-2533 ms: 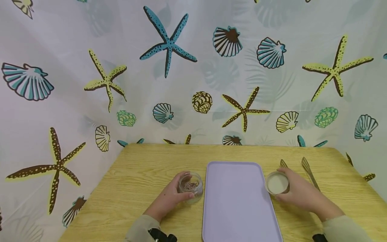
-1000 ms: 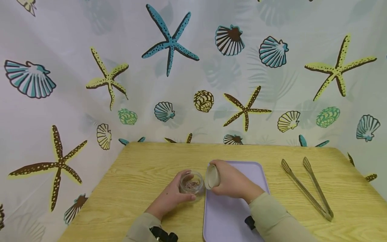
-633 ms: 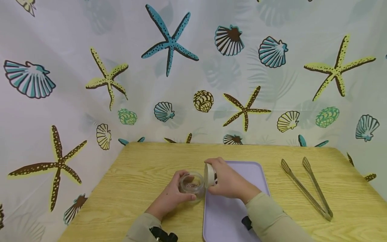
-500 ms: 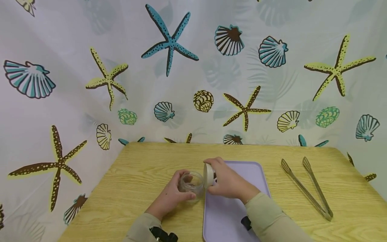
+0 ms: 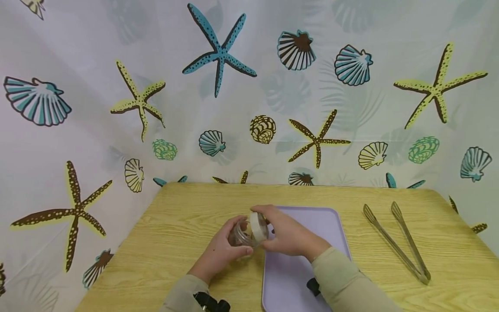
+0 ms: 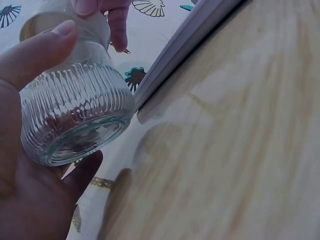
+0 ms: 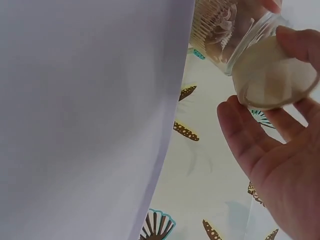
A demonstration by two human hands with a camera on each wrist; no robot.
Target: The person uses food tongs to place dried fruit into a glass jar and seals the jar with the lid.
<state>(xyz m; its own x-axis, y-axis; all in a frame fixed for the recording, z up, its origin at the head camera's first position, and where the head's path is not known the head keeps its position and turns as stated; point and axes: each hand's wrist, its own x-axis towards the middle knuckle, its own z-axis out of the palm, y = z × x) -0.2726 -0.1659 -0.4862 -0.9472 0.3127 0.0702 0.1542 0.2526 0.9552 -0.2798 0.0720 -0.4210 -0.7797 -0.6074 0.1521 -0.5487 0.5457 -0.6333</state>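
Note:
My left hand (image 5: 218, 253) grips a small ribbed clear glass jar (image 5: 238, 237) holding brownish bits, lifted off the table and tilted to the right. My right hand (image 5: 286, 236) pinches a round cream lid (image 5: 257, 226) by its rim and holds it at the jar's mouth. In the left wrist view the jar (image 6: 75, 115) lies in my left hand (image 6: 25, 190), thumb on top, with the lid (image 6: 45, 20) just above. The right wrist view shows the lid (image 7: 275, 75) against the jar (image 7: 225, 30), my right hand (image 7: 270, 150) curled round it.
A lilac tray (image 5: 308, 260) lies on the wooden table (image 5: 175, 225) just right of the jar, under my right forearm. Metal tongs (image 5: 397, 242) lie at the right. A seashell-patterned curtain (image 5: 249, 108) stands behind the table.
My right hand carried the lid from right of the tray across to the jar. My left hand lifted and tilted the jar, and the lid now meets its mouth.

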